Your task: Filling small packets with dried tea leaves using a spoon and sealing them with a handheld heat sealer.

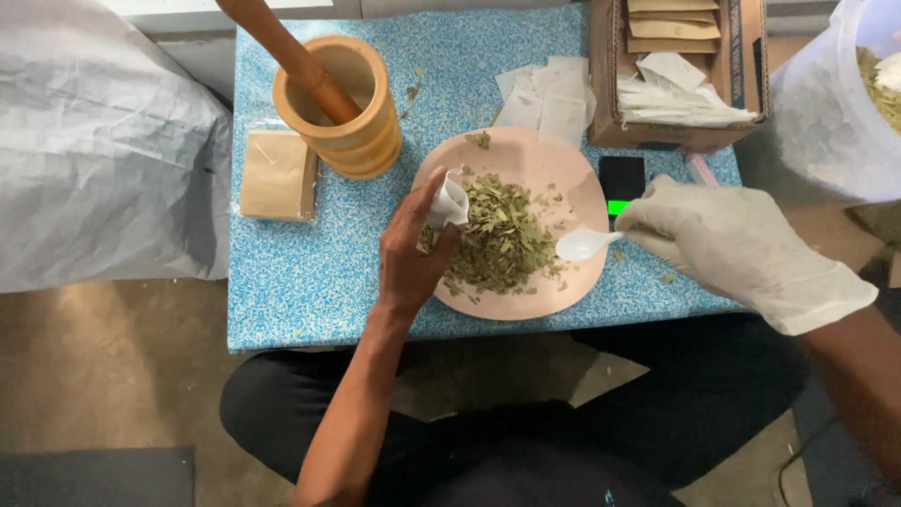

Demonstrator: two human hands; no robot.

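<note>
Your left hand (413, 246) is bare and pinches a small white paper sachet (449, 201) between thumb and fingers, holding its mouth open and tilted toward the heap. The sachet sits at the left edge of the pile of dried green leaves (502, 239), just touching it, over the left side of the pink plate (554, 164).

Your right hand (723, 239) wears a pale glove and is closed around the handle of a white plastic spoon (584, 244). The spoon's bowl hovers over the right side of the plate, just beside the leaves, and looks empty. So the leaves lie between your 2 hands: sachet on the left, spoon on the right.

Behind the plate, a wooden mortar (343, 108) stands with its pestle (282, 42) leaning inside. A flat packet of tan sachets (277, 176) lies left of the mortar. Loose white sachets (544, 99) are stacked beyond the plate, next to a cardboard box (610, 84) holding more. A small black scale (621, 180) with a green lit display sits just behind your right hand on the blue speckled table (310, 282).
</note>
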